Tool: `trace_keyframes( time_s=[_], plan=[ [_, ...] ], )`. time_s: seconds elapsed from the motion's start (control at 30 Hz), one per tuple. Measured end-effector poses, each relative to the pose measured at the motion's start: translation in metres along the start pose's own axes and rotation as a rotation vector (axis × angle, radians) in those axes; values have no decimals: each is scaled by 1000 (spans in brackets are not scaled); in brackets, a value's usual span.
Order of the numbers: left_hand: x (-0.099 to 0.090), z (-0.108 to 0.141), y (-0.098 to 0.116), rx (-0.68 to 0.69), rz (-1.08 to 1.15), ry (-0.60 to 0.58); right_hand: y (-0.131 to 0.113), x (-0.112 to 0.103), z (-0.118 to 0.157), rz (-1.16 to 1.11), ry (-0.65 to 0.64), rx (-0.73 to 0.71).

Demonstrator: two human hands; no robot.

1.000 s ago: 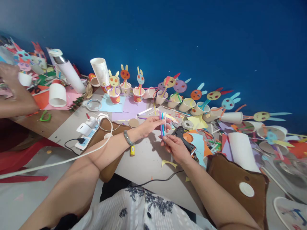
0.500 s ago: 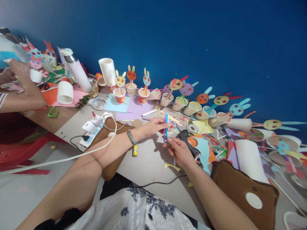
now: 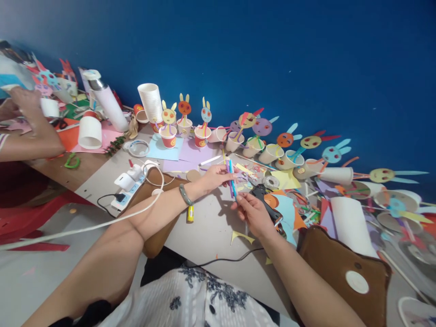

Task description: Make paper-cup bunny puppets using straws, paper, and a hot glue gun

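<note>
My left hand (image 3: pixel 216 178) pinches the upper part of a small bundle of blue and purple strips (image 3: pixel 232 180), held upright over the table. The fingers of my right hand (image 3: pixel 251 210) close on the lower end of the same strips. Just right of the strips lies a black glue gun (image 3: pixel 267 204), partly hidden behind my right hand. Beneath my left wrist stands a yellow glue stick or battery-like cylinder (image 3: pixel 190 214); which one I cannot tell.
Paper cups with rabbit figures (image 3: pixel 168 136) line the wall. A power strip (image 3: pixel 127 195) with a white cable lies at left, near a white bottle (image 3: pixel 111 104). Another person's hand (image 3: pixel 29 102) is at far left. A brown cushion (image 3: pixel 340 268) is at right.
The strips have tilted slightly, their top leaning left, and the blue and purple ones show more separately. Both hands keep hold. The whole view has shifted a little.
</note>
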State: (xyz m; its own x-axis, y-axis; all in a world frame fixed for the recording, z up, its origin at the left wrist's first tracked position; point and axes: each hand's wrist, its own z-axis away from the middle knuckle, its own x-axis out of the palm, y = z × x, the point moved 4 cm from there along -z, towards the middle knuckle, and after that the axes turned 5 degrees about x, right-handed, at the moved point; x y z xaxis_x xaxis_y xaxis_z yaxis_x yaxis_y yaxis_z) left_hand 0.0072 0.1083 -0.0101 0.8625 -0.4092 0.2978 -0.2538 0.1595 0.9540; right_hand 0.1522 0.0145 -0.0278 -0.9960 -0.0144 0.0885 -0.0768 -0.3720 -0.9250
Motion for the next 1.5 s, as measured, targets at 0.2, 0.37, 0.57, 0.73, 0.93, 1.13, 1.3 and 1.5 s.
trace_keyframes(
  time_s=[0.2,0.37,0.57,0.73,0.93,1.13,1.3,1.5],
  plan=[
    [-1,-1,1,50,-16,18,2,0,-1,-10,-3,16],
    [-4,-3,3,46,-41,-12,3,0,-1,-28,7,14],
    [-2,-4,3,25,-32,-93,4,-1,-2,-55,26,18],
    [-2,-6,0,-16,-1,-117,6,-1,-4,-59,26,9],
    [-6,-8,1,7,-17,-64,5,2,-3,-41,-19,8],
    [-7,-6,4,0,-12,-29,4,4,-1,-44,-34,17],
    [-6,-5,7,-3,-42,-68,4,3,-1,-51,-25,22],
    [-7,-7,4,4,-47,-81,6,3,-3,-39,-21,12]
  ],
)
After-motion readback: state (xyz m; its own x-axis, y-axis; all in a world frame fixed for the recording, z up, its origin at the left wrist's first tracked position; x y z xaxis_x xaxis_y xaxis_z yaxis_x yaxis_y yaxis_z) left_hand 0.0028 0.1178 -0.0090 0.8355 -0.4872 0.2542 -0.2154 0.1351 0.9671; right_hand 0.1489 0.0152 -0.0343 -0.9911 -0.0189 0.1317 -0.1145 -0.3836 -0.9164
